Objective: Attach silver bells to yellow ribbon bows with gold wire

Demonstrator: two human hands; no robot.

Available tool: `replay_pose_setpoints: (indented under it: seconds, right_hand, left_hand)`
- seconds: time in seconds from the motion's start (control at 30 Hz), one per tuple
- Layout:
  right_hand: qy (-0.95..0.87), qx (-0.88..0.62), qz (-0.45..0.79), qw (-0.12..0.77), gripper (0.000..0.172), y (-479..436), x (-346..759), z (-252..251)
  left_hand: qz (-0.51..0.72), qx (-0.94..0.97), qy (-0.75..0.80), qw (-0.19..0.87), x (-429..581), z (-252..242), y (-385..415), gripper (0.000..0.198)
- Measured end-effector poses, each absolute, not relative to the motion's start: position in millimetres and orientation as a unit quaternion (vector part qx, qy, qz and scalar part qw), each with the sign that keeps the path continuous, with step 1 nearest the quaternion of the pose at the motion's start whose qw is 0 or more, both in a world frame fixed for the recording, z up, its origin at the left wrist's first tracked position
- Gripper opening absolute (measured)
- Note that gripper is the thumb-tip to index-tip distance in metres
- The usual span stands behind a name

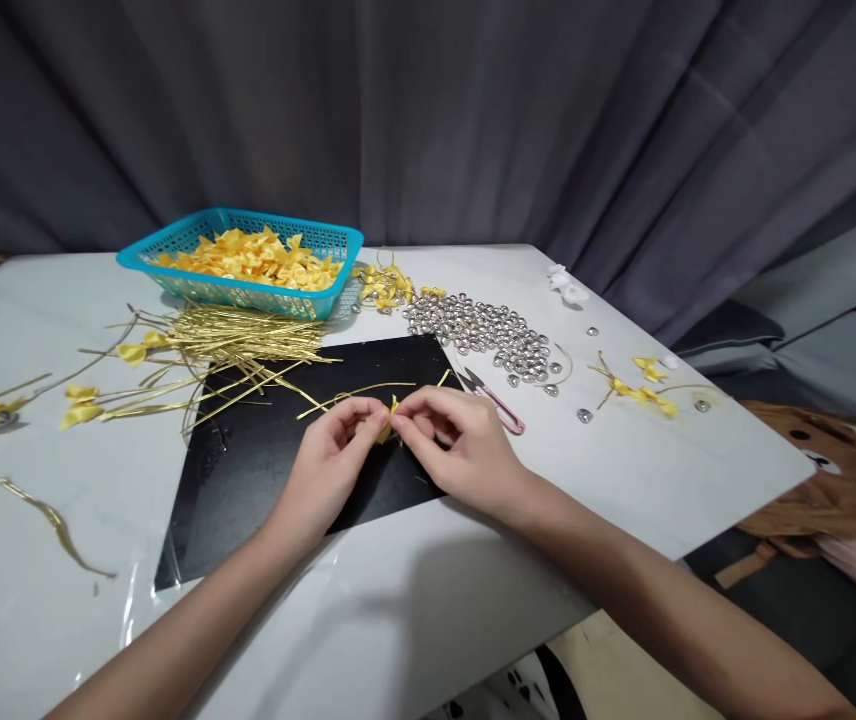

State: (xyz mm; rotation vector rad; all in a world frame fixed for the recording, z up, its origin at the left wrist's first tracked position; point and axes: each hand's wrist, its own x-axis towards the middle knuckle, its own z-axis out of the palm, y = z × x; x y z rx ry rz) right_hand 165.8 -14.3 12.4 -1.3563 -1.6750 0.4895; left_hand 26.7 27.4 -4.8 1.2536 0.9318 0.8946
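Over a black board on the white table, my left hand and my right hand meet fingertip to fingertip. Both pinch a small yellow ribbon bow, mostly covered by the fingers. Gold twist ties lie in a loose heap at the board's far left, some reaching across it. Just beyond my right hand is a pair of small pink-handled snips. Silver heart-shaped beads are spread in a pile behind the board.
A blue plastic basket full of yellow bows stands at the back left. Bows with ties lie at the left and right. White crumpled scraps sit near the far right edge. A grey curtain hangs behind.
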Motion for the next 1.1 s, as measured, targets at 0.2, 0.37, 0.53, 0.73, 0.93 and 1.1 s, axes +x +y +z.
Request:
replay_pose_setpoints:
  seconds: [0.2, 0.37, 0.53, 0.73, 0.93, 1.1]
  right_hand:
    - [-0.727, -0.541, 0.106, 0.409, 0.008, -12.6, 168.6, 14.9]
    - [-0.646, -0.572, 0.241, 0.445, 0.009, -10.9, 165.2, 8.4]
    - [-0.57, -0.565, 0.329, 0.497, 0.006, -9.2, 161.5, 1.4]
    - [-0.515, -0.533, 0.447, 0.501, 0.012, -7.5, 164.3, 1.6]
    - [-0.477, -0.566, 0.433, 0.514, 0.016, -8.0, 164.3, 5.3]
    - [-0.48, -0.578, 0.406, 0.52, 0.007, -11.5, 159.2, 7.4]
  left_hand:
    - [0.382, 0.569, 0.404, 0.606, 26.4, -3.0, 26.0, 0.018]
    - [0.395, 0.558, 0.403, 0.608, 25.8, -3.1, 26.7, 0.018]
    - [0.405, 0.546, 0.388, 0.622, 26.6, -4.4, 27.1, 0.016]
    - [0.412, 0.509, 0.394, 0.645, 26.6, -5.4, 27.6, 0.019]
    - [0.419, 0.51, 0.403, 0.634, 26.3, -5.5, 27.5, 0.018]
    - [0.42, 0.536, 0.401, 0.614, 26.3, -4.4, 26.0, 0.017]
